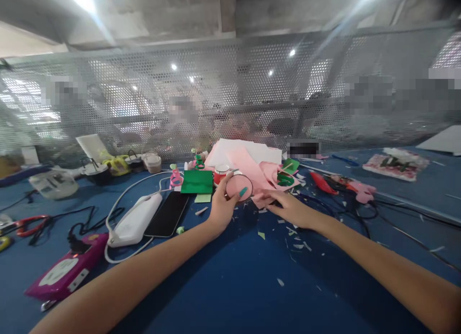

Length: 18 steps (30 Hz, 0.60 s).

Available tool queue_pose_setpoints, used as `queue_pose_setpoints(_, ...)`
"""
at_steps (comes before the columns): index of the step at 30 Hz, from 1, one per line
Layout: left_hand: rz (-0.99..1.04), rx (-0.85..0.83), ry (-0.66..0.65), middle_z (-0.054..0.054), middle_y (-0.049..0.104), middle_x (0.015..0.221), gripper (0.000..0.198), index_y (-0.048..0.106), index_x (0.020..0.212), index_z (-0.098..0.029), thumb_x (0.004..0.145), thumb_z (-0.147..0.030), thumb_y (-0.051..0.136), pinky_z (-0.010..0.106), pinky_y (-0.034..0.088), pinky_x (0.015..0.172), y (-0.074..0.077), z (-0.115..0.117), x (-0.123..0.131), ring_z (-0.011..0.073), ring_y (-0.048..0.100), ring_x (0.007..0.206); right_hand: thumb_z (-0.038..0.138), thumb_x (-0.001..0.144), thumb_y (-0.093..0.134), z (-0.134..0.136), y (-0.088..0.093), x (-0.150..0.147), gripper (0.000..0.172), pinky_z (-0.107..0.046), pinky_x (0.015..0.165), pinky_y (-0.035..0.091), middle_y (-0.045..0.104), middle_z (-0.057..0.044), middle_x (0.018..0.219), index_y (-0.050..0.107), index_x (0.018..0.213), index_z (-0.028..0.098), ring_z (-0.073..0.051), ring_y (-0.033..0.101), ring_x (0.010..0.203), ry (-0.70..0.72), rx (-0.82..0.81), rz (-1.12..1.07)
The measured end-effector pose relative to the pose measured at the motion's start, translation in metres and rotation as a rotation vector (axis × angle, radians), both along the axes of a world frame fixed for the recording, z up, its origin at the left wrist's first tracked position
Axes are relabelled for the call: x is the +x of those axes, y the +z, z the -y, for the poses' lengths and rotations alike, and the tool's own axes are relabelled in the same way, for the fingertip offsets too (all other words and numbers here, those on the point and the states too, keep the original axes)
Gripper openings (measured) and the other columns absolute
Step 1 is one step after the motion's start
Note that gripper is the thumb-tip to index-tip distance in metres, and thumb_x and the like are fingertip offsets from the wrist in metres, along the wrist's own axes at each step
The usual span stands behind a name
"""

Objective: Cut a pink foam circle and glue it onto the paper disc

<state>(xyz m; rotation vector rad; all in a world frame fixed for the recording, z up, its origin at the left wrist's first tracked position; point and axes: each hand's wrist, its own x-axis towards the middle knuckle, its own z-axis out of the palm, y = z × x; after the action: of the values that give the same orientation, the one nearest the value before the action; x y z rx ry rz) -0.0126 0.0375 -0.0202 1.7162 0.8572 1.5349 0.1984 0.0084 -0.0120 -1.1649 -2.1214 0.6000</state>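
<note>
In the middle of the head view, my left hand (221, 206) curls round a thin dark-rimmed round piece (238, 186) whose face looks pink. I cannot tell whether that pink is its own or shows through. A small teal patch lies at my left thumb tip. My right hand (288, 207) pinches the edge of a pink sheet (262, 198) just right of the round piece. Behind both hands lie more pink sheets (248, 163) and white sheets (230, 151). A red and white tape roll (221, 171) stands behind my left fingers, partly hidden.
A black phone (167, 215), white power bank (135, 220) and purple power strip (68, 265) lie left, with cables. Green sheets (197, 181) sit near the phone. Right are paper scraps (298, 246), a red-handled tool (323, 183) and a pink glue gun (362, 190). A perforated screen (230, 93) stands behind.
</note>
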Motion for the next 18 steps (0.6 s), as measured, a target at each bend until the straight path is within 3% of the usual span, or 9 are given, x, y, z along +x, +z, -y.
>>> queue_pose_setpoints(4, -0.005, -0.038, -0.092, 0.007, 0.047, 0.136, 0.059, 0.045, 0.129, -0.025, 0.074, -0.021, 0.065, 0.041, 0.048, 0.093, -0.002, 0.003, 0.002, 0.0252, 0.053, 0.115, 0.03, 0.085, 0.047, -0.017, -0.013, 0.014, 0.04, -0.045, 0.098, 0.039, 0.056, -0.01, 0.124, 0.05, 0.124, 0.021, -0.025, 0.051, 0.115, -0.01, 0.156, 0.147)
queue_pose_setpoints(7, -0.14, -0.02, -0.155, 0.006, 0.052, 0.132, 0.057, 0.048, 0.127, -0.025, 0.073, -0.019, 0.066, 0.04, 0.045, 0.096, -0.001, 0.009, 0.003, 0.0244, 0.052, 0.115, 0.022, 0.086, 0.043, -0.025, -0.017, 0.018, 0.04, -0.044, 0.1, 0.036, 0.053, -0.01, 0.129, 0.048, 0.125, 0.021, -0.024, 0.046, 0.121, -0.001, 0.312, 0.263)
queue_pose_setpoints(9, -0.247, -0.022, -0.217, 0.006, 0.054, 0.129, 0.057, 0.048, 0.127, -0.025, 0.073, -0.019, 0.066, 0.04, 0.044, 0.098, 0.0, 0.013, 0.004, 0.0239, 0.053, 0.114, 0.018, 0.085, 0.042, -0.027, -0.014, 0.019, 0.037, -0.04, 0.1, 0.036, 0.055, -0.009, 0.127, 0.052, 0.121, 0.02, -0.023, 0.046, 0.12, -0.088, 0.396, 0.366)
queue_pose_setpoints(12, -0.334, -0.034, -0.305, 0.005, 0.055, 0.127, 0.056, 0.048, 0.127, -0.025, 0.074, -0.02, 0.066, 0.04, 0.044, 0.097, 0.003, 0.016, 0.005, 0.0237, 0.053, 0.113, 0.018, 0.084, 0.044, -0.024, -0.003, 0.024, 0.027, -0.035, 0.093, 0.041, 0.063, -0.009, 0.111, 0.058, 0.107, 0.018, -0.023, 0.052, 0.109, -0.316, 0.427, 0.459)
queue_pose_setpoints(14, -0.337, -0.044, -0.337, 0.005, 0.054, 0.129, 0.056, 0.048, 0.127, -0.025, 0.074, -0.021, 0.066, 0.04, 0.044, 0.098, 0.005, 0.015, 0.005, 0.0238, 0.052, 0.115, 0.022, 0.084, 0.042, -0.021, 0.006, 0.032, 0.024, -0.039, 0.087, 0.043, 0.064, -0.015, 0.099, 0.059, 0.098, 0.013, -0.027, 0.054, 0.1, -0.482, 0.421, 0.449)
queue_pose_setpoints(16, -0.325, -0.065, -0.352, 0.006, 0.052, 0.13, 0.056, 0.047, 0.127, -0.025, 0.074, -0.023, 0.065, 0.04, 0.043, 0.099, 0.006, 0.014, 0.006, 0.0242, 0.051, 0.117, 0.025, 0.083, 0.041, -0.02, 0.013, 0.047, 0.03, -0.047, 0.081, 0.043, 0.06, -0.023, 0.094, 0.057, 0.098, 0.004, -0.034, 0.053, 0.097, -0.698, 0.405, 0.438)
queue_pose_setpoints(18, -0.322, -0.092, -0.36, 0.006, 0.052, 0.131, 0.056, 0.047, 0.128, -0.025, 0.075, -0.025, 0.065, 0.042, 0.042, 0.1, 0.007, 0.012, 0.006, 0.0248, 0.05, 0.118, 0.032, 0.077, 0.049, -0.021, 0.018, 0.069, 0.046, -0.054, 0.078, 0.04, 0.054, -0.032, 0.102, 0.053, 0.105, -0.004, -0.043, 0.049, 0.102, -1.034, 0.345, 0.446)
